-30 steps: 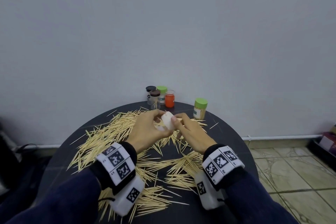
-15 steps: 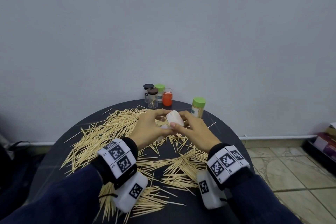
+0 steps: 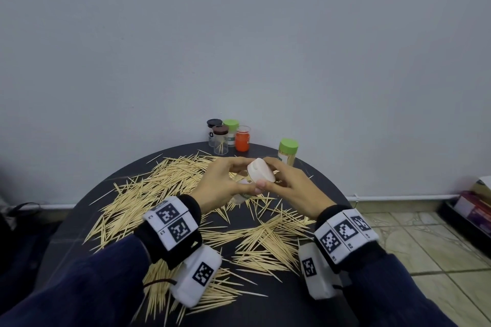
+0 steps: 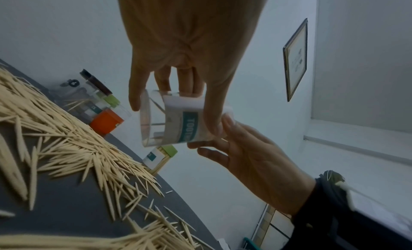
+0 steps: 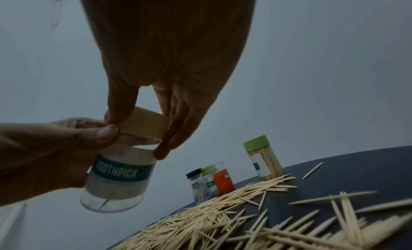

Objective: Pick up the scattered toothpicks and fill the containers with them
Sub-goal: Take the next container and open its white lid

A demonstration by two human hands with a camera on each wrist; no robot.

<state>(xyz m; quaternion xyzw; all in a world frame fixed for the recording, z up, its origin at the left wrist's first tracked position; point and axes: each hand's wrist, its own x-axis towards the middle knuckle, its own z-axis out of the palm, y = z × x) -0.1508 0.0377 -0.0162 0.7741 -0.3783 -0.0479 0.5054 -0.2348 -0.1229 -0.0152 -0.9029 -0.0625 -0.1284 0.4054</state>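
Hands (image 3: 223, 183) (image 3: 291, 184) grip clear cylindrical jar (image 4: 176, 120), smooth white cap (image 3: 261, 173).

1. Plain indoor room, likely a home or small office; cannot tell which.
2. Bare pale wall (image 3: 239, 48), tiled floor (image 3: 425, 247), white baseboard (image 3: 398, 197).
3. Framed picture (image 4: 295, 60) hung on wall.
4. Small round dark surface (image 3: 305, 300); boxes (image 3: 473, 207) on the floor at right.
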